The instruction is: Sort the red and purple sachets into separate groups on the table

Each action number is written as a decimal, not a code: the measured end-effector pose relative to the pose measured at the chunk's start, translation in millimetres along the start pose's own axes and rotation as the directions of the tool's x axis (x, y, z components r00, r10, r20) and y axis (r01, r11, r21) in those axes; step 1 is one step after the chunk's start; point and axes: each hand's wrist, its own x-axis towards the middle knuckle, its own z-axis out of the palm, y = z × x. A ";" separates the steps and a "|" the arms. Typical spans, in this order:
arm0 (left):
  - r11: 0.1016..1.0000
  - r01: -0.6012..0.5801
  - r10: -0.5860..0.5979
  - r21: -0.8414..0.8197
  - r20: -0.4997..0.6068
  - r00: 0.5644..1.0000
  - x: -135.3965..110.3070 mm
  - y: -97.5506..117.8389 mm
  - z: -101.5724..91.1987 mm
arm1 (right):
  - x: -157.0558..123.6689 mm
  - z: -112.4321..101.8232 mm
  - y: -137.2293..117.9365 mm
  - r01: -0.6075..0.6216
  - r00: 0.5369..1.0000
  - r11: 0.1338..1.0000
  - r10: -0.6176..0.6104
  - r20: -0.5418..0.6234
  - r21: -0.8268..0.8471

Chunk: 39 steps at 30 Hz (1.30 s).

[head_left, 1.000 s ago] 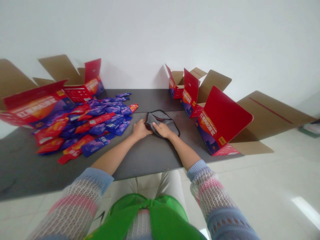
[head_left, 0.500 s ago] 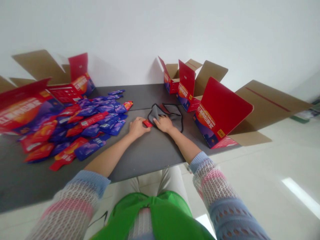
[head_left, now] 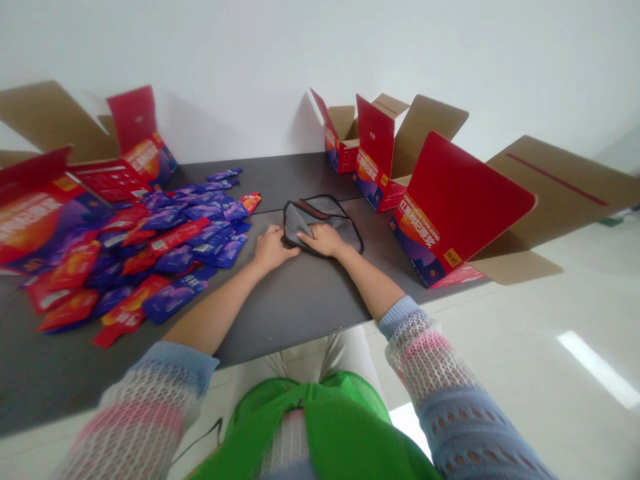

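A grey fabric pouch with black piping [head_left: 325, 220] lies on the table between my hands, with a thin red strip showing at its upper fold. My right hand [head_left: 323, 240] rests on the pouch, its fingers pressing the fabric. My left hand [head_left: 273, 248] grips the pouch's lower left edge, its fingertips against the black trim. No small red sachet shows between my hands, and anything under them is hidden.
A heap of purple and red foil sachets [head_left: 175, 297] covers the left of the dark grey table [head_left: 285, 313]. Open cardboard cartons with red and purple print [head_left: 440, 213] stand along the right, and more [head_left: 135, 167] stand at the left.
The small red sachet seen between my hands half a second ago no longer shows. My hands have come closer together over the pouch, and its fabric is folded down further.
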 end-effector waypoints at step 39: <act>0.970 -0.096 0.098 -0.223 -0.004 0.995 11.6 -26.5 18.5 | -11.7 13.3 -13.5 -0.399 0.907 0.899 0.359 -0.219 -0.178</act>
